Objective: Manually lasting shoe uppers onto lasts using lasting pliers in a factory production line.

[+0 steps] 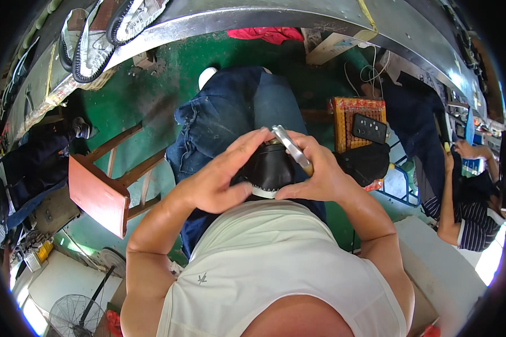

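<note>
White sleeveless top (pixel 270 247) nearest; beyond it, a dark shoe piece (pixel 269 168) over the blue jeans (pixel 230 106).

The left hand (pixel 222 177) cups the piece's left side, thumb apart from fingers — whether it grips, I cannot tell; the right hand (pixel 323 171) holds a metal tool (pixel 288 146) slantwise by the piece's right side, thumb tip at the pale jagged rim (pixel 264 192); the work looks partway — dark covering seemingly formed, rim seemingly unfinished; similar shoe pieces (pixel 93 59) sit on the surface (pixel 236 17), their stage unclear; the held piece's underside is hidden; the tool's kind is hard to make out; the surface is cut off above.
</note>
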